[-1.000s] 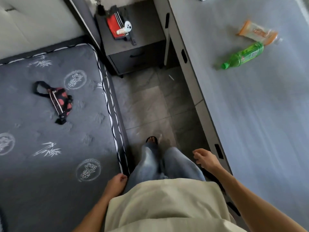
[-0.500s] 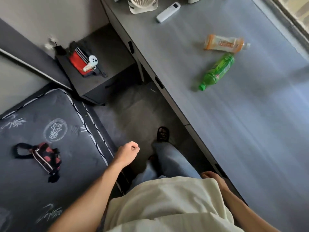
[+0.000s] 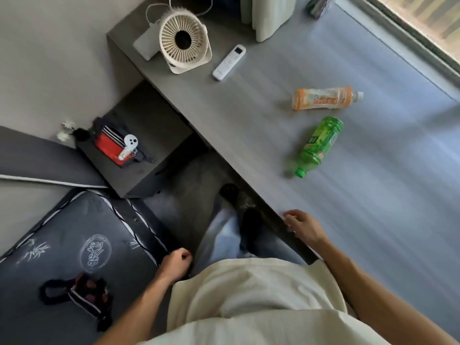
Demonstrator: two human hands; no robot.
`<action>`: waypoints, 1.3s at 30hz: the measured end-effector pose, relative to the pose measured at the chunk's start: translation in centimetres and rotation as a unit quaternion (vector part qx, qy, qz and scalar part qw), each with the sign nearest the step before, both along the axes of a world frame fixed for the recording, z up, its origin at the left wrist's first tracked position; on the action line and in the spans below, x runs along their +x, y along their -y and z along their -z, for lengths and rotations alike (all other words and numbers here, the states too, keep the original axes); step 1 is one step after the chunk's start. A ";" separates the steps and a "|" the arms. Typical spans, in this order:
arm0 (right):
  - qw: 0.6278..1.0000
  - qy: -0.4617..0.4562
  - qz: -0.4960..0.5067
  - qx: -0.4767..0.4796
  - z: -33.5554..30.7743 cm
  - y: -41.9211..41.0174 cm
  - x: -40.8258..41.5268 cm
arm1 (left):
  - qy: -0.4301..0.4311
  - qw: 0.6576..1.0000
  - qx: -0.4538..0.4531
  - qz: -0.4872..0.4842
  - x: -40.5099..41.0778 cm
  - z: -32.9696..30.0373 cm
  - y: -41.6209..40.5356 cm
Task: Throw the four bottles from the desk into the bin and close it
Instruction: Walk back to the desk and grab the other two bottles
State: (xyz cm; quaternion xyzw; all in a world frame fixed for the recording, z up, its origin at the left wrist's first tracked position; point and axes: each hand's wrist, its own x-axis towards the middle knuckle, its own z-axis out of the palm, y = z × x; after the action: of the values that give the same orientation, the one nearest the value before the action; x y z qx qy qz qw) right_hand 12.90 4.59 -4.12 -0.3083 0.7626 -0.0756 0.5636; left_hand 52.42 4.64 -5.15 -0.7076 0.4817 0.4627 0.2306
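Observation:
Two bottles lie on their sides on the grey desk [image 3: 373, 207]. The orange bottle [image 3: 323, 98] is farther back, its white cap pointing right. Nearer lies the green bottle [image 3: 319, 144], green cap toward me. My right hand [image 3: 302, 226] hovers over the desk's front edge, fingers loosely apart and holding nothing, well short of the green bottle. My left hand [image 3: 175, 263] hangs beside my hip above the mattress edge, fingers curled closed and empty. No bin is in view.
A cream desk fan [image 3: 184, 42] and a white remote [image 3: 229, 62] stand at the desk's far left. A dark nightstand [image 3: 146, 120] with a red pouch [image 3: 112, 148] sits between desk and mattress [image 3: 62, 245]. A small bag [image 3: 84, 295] lies on the mattress.
My view has swung right and up toward the desk. My right hand has risen from my side to the desk's front edge. My left hand has dropped back toward my hip.

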 end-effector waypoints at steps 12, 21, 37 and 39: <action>0.984 -0.045 0.167 0.050 -1.3 3.4 2.5 | -0.075 0.987 -0.041 0.133 -4.7 -1.1 21.5; 0.913 -0.156 0.377 -0.021 -3.4 6.8 0.5 | -0.203 0.925 -0.141 0.290 -22.3 -3.0 32.9; 0.864 -0.311 0.396 -0.012 2.4 19.6 -4.9 | -0.164 0.812 -0.295 0.477 -46.6 0.2 38.4; 0.863 -0.323 0.388 -0.006 2.7 19.4 -5.0 | -0.151 0.808 -0.303 0.483 -46.6 0.9 37.9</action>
State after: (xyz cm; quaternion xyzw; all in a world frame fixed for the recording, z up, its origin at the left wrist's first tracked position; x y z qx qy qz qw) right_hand 7.88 -14.78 -6.86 0.0019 0.9594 -0.1895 0.2091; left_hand 5.82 -33.29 -6.05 -0.3389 0.9057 0.2233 0.1223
